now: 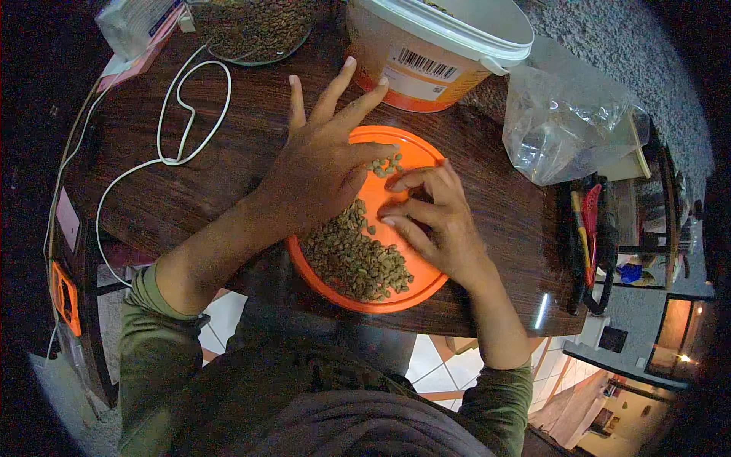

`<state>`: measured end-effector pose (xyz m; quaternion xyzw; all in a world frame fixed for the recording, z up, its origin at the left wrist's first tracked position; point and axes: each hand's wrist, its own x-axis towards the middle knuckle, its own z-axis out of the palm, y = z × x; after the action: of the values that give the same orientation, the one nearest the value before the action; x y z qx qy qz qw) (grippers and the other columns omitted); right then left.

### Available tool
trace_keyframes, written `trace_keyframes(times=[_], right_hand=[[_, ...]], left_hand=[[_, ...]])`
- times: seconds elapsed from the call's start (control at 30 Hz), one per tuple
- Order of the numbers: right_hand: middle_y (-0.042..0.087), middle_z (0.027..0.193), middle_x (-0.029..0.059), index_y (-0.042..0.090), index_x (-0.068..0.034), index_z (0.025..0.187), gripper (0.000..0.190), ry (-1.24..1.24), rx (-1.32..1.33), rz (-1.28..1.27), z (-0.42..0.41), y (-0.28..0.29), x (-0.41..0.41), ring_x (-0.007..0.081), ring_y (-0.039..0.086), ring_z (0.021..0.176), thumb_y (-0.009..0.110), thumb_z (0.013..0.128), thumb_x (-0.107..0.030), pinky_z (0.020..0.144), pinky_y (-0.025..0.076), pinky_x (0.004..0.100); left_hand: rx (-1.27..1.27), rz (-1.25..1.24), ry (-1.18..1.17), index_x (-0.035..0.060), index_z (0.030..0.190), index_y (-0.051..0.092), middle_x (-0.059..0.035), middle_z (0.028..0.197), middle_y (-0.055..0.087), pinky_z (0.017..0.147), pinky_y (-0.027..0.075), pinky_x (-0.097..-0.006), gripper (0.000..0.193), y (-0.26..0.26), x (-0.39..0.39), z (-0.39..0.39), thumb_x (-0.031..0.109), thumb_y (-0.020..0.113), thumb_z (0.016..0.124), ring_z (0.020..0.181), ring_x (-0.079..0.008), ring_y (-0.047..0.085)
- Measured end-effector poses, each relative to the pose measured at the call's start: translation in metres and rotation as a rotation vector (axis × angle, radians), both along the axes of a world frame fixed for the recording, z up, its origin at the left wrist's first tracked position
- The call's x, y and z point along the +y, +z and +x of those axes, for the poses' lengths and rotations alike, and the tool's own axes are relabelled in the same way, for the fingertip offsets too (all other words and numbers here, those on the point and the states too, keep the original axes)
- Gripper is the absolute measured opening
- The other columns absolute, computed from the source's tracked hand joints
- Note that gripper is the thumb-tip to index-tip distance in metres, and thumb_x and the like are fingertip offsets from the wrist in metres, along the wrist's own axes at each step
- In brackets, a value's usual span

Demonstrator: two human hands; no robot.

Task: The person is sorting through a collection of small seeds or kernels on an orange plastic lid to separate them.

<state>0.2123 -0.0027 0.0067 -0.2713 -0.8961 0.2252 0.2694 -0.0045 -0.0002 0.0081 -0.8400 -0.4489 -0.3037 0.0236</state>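
Observation:
A round orange plastic lid or tray (420, 274) lies on the dark wooden table before me. Many greenish-brown beans, like raw coffee beans, form a large heap (365, 263) on its near left part. A much smaller group of paler beans (387, 165) sits toward its far side. My left hand (325, 148) reaches over the left rim with fingers spread, its index fingertip beside the small group; whether it touches them I cannot tell. My right hand (437, 220) hovers over the right side, fingers curled and apart, with nothing visible in them.
Beyond the tray stands a white-rimmed plastic bucket (422, 74) bearing a barcode label. A glass bowl of darker beans (251, 28) is at far left, near a looped white cable (228, 85). A clear plastic bag (565, 120) and a red-handled tool (591, 228) lie at right.

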Motion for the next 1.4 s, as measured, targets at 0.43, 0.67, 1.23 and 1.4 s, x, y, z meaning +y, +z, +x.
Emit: trace_keyframes(times=[0.43, 0.67, 1.23, 1.4], right_hand=[[0.056, 0.109, 0.0088, 0.071, -0.016, 0.086, 0.024, 0.075, -0.011, 0.054, -0.001, 0.000, -0.002, 0.0290, 0.053, 0.100, 0.063, 0.067, -0.003, 0.088, 0.038, 0.0468], [0.057, 0.106, 0.0107, 0.071, -0.013, 0.079, 0.027, -0.197, -0.068, 0.180, 0.009, 0.011, 0.003, 0.0290, 0.053, 0.102, 0.057, 0.064, 0.005, 0.089, 0.039, 0.0457], [0.057, 0.103, 0.0089, 0.069, -0.011, 0.080, 0.026, -0.174, 0.036, 0.122, 0.011, 0.005, 0.006, 0.0295, 0.051, 0.105, 0.056, 0.064, 0.004, 0.090, 0.039, 0.0438], [0.056, 0.105, 0.0073, 0.068, -0.012, 0.084, 0.014, -0.119, -0.026, 0.021, 0.006, 0.007, 0.002, 0.0289, 0.050, 0.106, 0.065, 0.071, -0.007, 0.093, 0.036, 0.0476]], left_hand=[[-0.024, 0.004, -0.020, 0.0151, 0.092, 0.070, -0.0152, 0.143, 0.034, 0.100, 0.001, -0.0749, 0.023, -0.003, 0.001, -0.001, 0.008, 0.058, 0.074, 0.139, -0.0406, 0.015], [-0.010, -0.069, -0.063, 0.0172, 0.088, 0.071, -0.0145, 0.145, 0.033, 0.102, 0.001, -0.0727, 0.023, 0.000, -0.001, -0.003, 0.006, 0.058, 0.072, 0.140, -0.0402, 0.012], [0.139, -0.192, -0.330, 0.0203, 0.086, 0.072, -0.0068, 0.150, 0.024, 0.103, 0.008, -0.0723, 0.021, 0.005, 0.000, -0.005, 0.013, 0.069, 0.066, 0.141, -0.0385, 0.007], [0.194, -0.109, -0.236, 0.0365, 0.105, 0.065, -0.0069, 0.153, 0.018, 0.103, 0.004, -0.0728, 0.041, 0.001, 0.007, -0.012, 0.018, 0.067, 0.068, 0.140, -0.0405, 0.008]])
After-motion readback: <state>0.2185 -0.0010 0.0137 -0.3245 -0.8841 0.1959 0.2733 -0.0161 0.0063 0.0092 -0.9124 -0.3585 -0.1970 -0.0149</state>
